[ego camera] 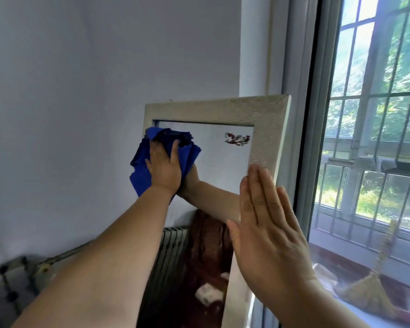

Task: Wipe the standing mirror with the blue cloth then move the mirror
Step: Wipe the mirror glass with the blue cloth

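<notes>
Wiping is under way: the left hand (163, 169) presses the bunched blue cloth (142, 171) to the glass at the top-left corner of the standing mirror (223, 110), fingertips tucked into its folds. The right hand (268, 233) lies flat with straight fingers at the right frame edge, grasping nothing. The next move probably calls for sweeping the cloth across and down the glass; moving the mirror comes later.

The mirror (265, 114) runs off the bottom edge, so its foot is out of sight. The blue cloth (140, 171) and left hand (163, 166) cover its upper-left glass. The right hand (268, 233) masks part of the frame. The reddish sticker (237, 138) is too small to make out.
</notes>
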A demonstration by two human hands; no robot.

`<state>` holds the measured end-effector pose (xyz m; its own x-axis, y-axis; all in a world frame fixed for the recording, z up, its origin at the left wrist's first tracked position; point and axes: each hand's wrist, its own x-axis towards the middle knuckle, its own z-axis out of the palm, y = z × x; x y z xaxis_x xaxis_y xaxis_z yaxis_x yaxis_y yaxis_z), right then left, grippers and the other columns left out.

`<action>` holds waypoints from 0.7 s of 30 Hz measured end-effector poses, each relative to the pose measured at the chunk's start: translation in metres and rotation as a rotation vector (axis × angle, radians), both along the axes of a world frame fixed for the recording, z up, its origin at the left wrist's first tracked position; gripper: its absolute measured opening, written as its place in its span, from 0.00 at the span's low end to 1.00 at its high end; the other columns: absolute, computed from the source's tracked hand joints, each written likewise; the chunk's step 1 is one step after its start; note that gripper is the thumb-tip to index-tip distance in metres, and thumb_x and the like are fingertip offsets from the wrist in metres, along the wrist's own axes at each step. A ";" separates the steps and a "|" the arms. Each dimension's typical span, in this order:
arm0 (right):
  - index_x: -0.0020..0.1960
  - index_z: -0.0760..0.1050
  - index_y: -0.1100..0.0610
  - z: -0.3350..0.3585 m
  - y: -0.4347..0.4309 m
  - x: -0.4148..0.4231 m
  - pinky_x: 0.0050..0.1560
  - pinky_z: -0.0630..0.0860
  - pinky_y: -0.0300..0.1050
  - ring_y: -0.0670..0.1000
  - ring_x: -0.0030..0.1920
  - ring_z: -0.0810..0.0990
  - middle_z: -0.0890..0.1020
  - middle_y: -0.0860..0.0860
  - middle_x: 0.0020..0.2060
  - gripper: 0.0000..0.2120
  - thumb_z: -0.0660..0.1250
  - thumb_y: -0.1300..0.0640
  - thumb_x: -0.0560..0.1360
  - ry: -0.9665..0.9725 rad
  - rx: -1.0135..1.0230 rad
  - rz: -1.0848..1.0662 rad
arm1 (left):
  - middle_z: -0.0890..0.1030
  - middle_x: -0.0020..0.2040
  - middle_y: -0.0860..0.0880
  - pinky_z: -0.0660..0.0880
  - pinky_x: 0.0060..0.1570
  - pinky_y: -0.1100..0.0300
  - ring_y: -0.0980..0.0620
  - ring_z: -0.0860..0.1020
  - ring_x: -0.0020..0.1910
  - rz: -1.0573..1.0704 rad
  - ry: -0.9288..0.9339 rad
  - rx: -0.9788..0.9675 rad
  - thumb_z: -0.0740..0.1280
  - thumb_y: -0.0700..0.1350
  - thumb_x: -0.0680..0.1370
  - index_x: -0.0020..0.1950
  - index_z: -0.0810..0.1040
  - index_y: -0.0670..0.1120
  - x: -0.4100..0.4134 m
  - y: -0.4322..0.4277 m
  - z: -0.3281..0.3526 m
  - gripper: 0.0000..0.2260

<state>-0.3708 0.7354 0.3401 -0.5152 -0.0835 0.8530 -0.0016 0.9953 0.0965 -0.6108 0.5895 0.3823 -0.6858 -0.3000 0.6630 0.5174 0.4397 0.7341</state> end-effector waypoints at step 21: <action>0.73 0.61 0.69 -0.027 0.009 0.017 0.74 0.55 0.55 0.62 0.75 0.58 0.60 0.63 0.75 0.30 0.46 0.69 0.71 0.002 -0.033 0.135 | 0.43 0.80 0.54 0.35 0.75 0.46 0.57 0.39 0.78 -0.147 0.195 -0.403 0.44 0.65 0.79 0.79 0.42 0.53 0.131 0.074 -0.037 0.32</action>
